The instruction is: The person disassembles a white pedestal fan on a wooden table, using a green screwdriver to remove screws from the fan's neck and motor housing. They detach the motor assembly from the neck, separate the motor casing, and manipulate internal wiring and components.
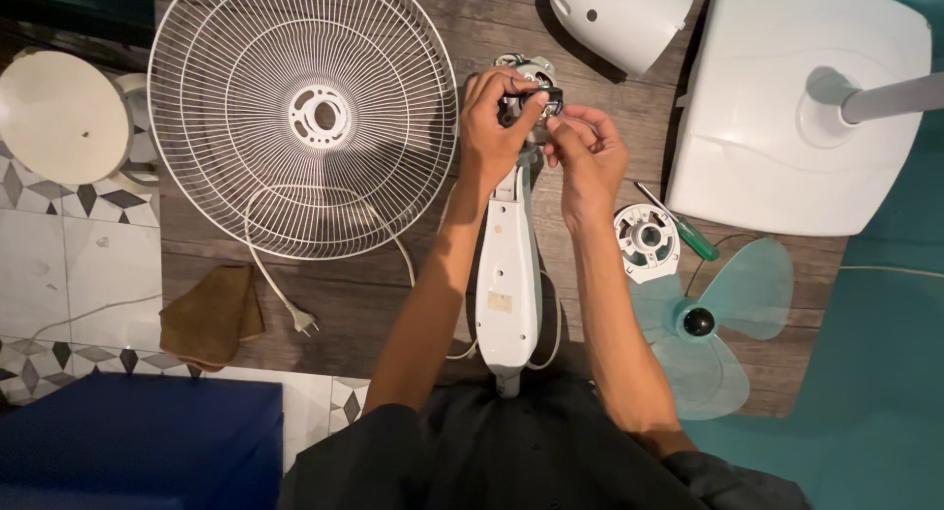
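Hands meet over a dismantled pedestal fan in the head view. The left hand (495, 126) is curled over the fan motor (529, 85), its fingers (511, 85) pinched around a small dark part at the motor's top. The right hand (588, 156) comes in from the other side, thumb and forefinger closed on the same dark part, the other fingers folded loosely. The motor sits at the upper end of the white fan neck housing (508, 274), which lies lengthwise on the brown wooden floor (393, 294) between the person's forearms, its lower end near the person's dark shirt.

Just left of the hands lies a round white wire fan guard (303, 112), flat on the floor, with a white power cord (265, 264) looping beneath it and ending in a two-pin plug (304, 321). A folded brown cloth (211, 315) lies near the plug. Further left, a round cream stool top (61, 117) stands on patterned tiles.

Above the hands, a white motor cover (619, 13) lies on its side. To the right stands the square white fan base (796, 107), with a grey pole (890, 97) rising from it. Beside the right forearm are a small round white grille hub (646, 240), a green-handled screwdriver (683, 227) and a translucent pale green fan blade (723, 323) with a black centre cap. A dark blue box (138, 441) fills the lower left corner.
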